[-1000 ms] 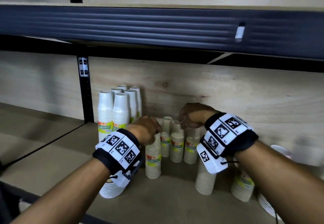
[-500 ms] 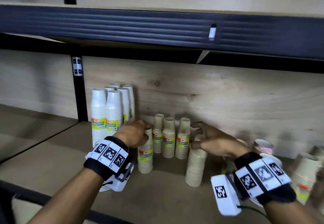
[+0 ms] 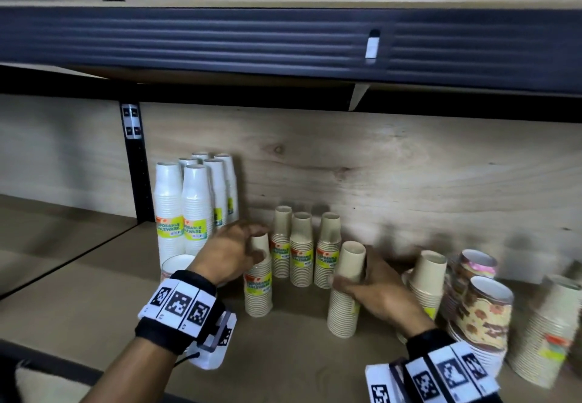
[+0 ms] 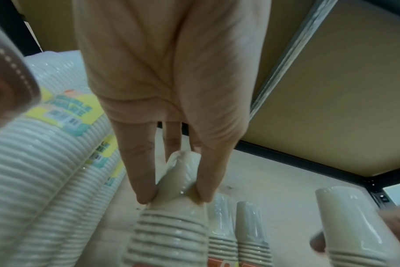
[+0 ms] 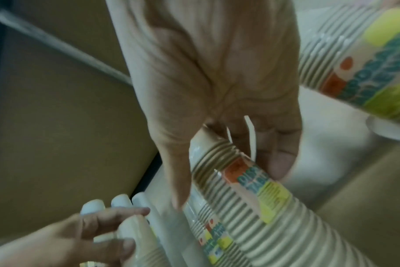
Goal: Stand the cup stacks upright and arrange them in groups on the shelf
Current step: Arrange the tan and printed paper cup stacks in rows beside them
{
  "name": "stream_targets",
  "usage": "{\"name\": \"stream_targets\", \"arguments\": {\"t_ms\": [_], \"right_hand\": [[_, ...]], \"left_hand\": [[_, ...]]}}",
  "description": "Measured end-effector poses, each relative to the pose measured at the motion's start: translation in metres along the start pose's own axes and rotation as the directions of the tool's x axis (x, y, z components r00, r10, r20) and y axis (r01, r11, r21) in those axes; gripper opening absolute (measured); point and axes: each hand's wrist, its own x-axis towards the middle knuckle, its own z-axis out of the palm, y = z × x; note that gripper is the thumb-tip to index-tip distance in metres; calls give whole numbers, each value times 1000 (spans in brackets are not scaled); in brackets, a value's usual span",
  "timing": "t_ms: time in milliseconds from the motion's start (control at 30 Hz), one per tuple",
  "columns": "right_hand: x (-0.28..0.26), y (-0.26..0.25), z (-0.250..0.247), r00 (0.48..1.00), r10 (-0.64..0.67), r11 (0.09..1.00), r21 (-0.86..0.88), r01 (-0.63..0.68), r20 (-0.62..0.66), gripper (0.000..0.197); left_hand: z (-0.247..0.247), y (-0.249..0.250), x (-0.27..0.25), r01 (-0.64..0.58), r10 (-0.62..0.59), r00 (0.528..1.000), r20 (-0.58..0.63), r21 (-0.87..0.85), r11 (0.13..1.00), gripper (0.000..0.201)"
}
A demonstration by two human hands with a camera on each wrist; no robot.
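Three beige cup stacks (image 3: 301, 248) stand upright in a row against the shelf's back wall. My left hand (image 3: 242, 253) grips the top of a fourth beige stack (image 3: 258, 289) standing in front of them; in the left wrist view my fingers (image 4: 146, 178) pinch this stack (image 4: 171, 222) from both sides. My right hand (image 3: 365, 283) grips another beige stack (image 3: 345, 308), upright, further right and nearer me; the right wrist view shows thumb and fingers (image 5: 279, 162) curled around that stack (image 5: 251, 198). Several tall white cup stacks (image 3: 189, 207) stand grouped at the left.
To the right sit a wider beige stack (image 3: 430, 279), floral-printed cups (image 3: 485, 305) and a large beige stack (image 3: 548, 336). A low white stack (image 3: 176, 265) stands behind my left wrist. The upper shelf's dark beam (image 3: 283, 43) hangs overhead; a black post (image 3: 135, 166) divides the bays.
My right hand drew back from the rear row, came down to the nearer right beige stack and took hold of it. My left hand stayed on its stack.
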Motion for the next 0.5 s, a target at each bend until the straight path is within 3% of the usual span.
{"name": "stream_targets", "arguments": {"t_ms": [67,133,267,500], "right_hand": [[-1,6,0,988,61,998,-30,-57,143,73],[0,16,1,970,132,988,-108,-112,203,78],[13,34,9,955,199,978,-111,-178,220,80],[39,23,37,980,157,987,-60,-151,120,98]], "left_hand": [[3,-3,1,4,-4,1000,-1,-37,999,55],[6,-6,0,17,-15,1000,18,-91,996,59],[10,-8,0,11,-4,999,50,-135,991,61],[25,-7,16,13,2,999,54,-284,959,61]]}}
